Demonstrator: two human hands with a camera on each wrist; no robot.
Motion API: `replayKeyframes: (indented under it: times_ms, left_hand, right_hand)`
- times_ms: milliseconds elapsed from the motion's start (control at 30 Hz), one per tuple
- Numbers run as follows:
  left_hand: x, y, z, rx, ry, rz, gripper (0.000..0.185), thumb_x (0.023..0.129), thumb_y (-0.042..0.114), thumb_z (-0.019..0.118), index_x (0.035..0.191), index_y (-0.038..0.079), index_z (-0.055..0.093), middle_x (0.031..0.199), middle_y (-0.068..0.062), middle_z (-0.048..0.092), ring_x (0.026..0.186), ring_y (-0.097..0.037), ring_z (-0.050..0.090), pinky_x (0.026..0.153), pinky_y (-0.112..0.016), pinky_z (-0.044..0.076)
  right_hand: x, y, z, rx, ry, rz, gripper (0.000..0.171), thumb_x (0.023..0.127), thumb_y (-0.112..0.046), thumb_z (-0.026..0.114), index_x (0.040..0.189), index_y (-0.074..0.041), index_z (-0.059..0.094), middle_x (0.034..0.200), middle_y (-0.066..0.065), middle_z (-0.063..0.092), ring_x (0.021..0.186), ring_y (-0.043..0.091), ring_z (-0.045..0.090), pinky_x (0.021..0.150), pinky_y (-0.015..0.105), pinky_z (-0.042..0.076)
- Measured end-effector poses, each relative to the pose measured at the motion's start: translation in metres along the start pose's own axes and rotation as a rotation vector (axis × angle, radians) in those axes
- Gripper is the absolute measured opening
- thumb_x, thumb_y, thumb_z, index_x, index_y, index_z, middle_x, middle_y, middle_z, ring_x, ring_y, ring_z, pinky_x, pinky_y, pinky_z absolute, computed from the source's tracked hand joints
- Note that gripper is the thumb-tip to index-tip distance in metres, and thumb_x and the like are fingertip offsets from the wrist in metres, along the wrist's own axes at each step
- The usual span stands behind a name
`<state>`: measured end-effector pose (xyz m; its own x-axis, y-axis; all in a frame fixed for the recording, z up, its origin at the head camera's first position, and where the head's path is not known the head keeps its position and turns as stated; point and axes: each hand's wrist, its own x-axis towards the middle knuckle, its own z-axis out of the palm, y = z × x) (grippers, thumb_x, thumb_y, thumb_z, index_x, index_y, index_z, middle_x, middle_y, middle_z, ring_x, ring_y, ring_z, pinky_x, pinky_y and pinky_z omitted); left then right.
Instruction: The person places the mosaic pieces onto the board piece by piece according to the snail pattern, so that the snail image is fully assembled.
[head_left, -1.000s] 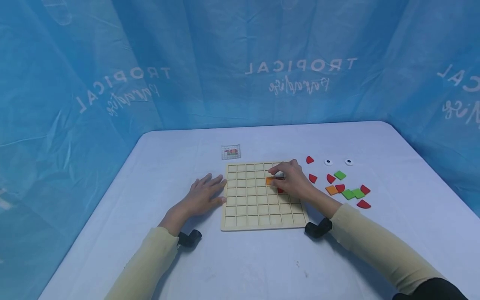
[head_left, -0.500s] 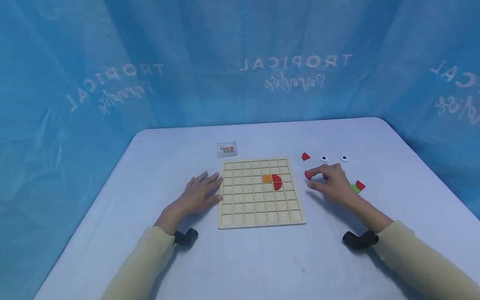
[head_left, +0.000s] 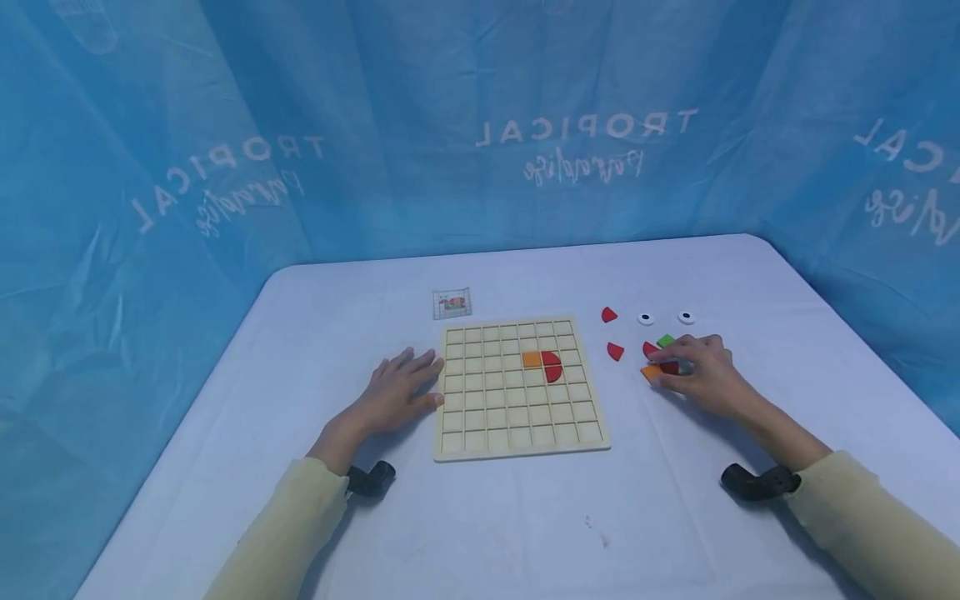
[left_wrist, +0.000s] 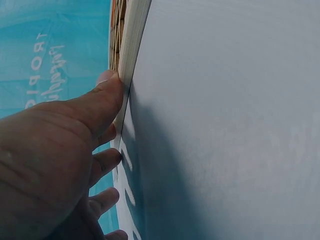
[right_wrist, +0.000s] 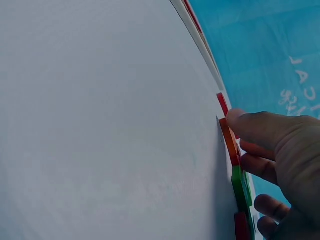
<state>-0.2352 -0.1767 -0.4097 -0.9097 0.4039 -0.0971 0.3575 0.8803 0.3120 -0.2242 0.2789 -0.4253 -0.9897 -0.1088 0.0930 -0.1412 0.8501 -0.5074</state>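
Here the left hand (head_left: 393, 393) lay flat on the white tabletop (head_left: 480, 517), fingers straight and slightly spread, its fingertips and thumb (left_wrist: 107, 95) touching the left edge of the wooden grid board (head_left: 517, 387). On that board an orange square tile (head_left: 532, 359) sat in one cell, with two red quarter-circle pieces (head_left: 552, 367) just to its right, together forming a half disc. The right hand (head_left: 705, 375) rested well to the right of the board among the loose pieces, its fingers curled down over a red piece (head_left: 670, 367) and its thumb (right_wrist: 250, 125) pressed against the edge of a loose orange square tile (head_left: 650, 372); whether it actually gripped either could not be told. A green tile (head_left: 665, 341) lay just beyond the fingers, and in the right wrist view green and red pieces lay in a row beside the orange one. Two more red quarter pieces (head_left: 615, 351) lay between the hand and the board, and two small white eye discs (head_left: 646, 318) sat farther back. A small pattern card (head_left: 452, 303) lay behind the board.
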Motion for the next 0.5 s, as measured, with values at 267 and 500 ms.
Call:
replayKeyframes:
  times_ms: [267, 500]
  left_hand:
    - [-0.0009, -0.0002, 0.0020, -0.008, 0.000, 0.003, 0.062, 0.094, 0.043, 0.052, 0.147, 0.018, 0.033, 0.157, -0.006, 0.025, 0.147, -0.037, 0.010, 0.117, -0.061, 0.006]
    - [-0.0010, 0.0012, 0.0005, -0.001, 0.006, 0.003, 0.061, 0.094, 0.042, 0.052, 0.147, 0.018, 0.034, 0.157, -0.007, 0.026, 0.147, -0.037, 0.011, 0.117, -0.061, 0.007]
  right_hand:
    - [0.0006, 0.0086, 0.0012, 0.002, -0.008, -0.036, 0.034, 0.079, -0.016, 0.074, 0.112, -0.011, 0.068, 0.124, 0.020, 0.052, 0.119, 0.043, 0.028, 0.085, 0.061, 0.037]
    - [-0.0012, 0.0093, 0.0000, 0.022, -0.014, -0.045, 0.032, 0.079, -0.014, 0.073, 0.110, -0.011, 0.068, 0.126, 0.021, 0.051, 0.119, 0.043, 0.027, 0.085, 0.060, 0.036]
